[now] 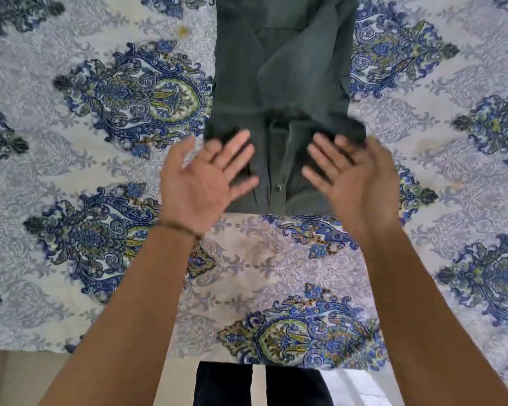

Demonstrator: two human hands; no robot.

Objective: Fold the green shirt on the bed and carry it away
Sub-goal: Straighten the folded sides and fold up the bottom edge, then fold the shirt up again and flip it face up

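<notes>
The dark green shirt [279,83] lies on the bed as a long narrow strip, its sides folded inward. Its near end is folded over, with the button placket [278,171] showing in the middle. My left hand [200,180] hovers palm up at the near left corner of the shirt, fingers spread, holding nothing. My right hand [349,174] is at the near right corner, palm turned inward, fingers apart and blurred by motion. Both hands partly cover the shirt's near edge.
The bed is covered by a white sheet with blue paisley patterns [129,98]. The bed's near edge [159,354] runs across the bottom, with the floor and my dark trousers [261,385] below it.
</notes>
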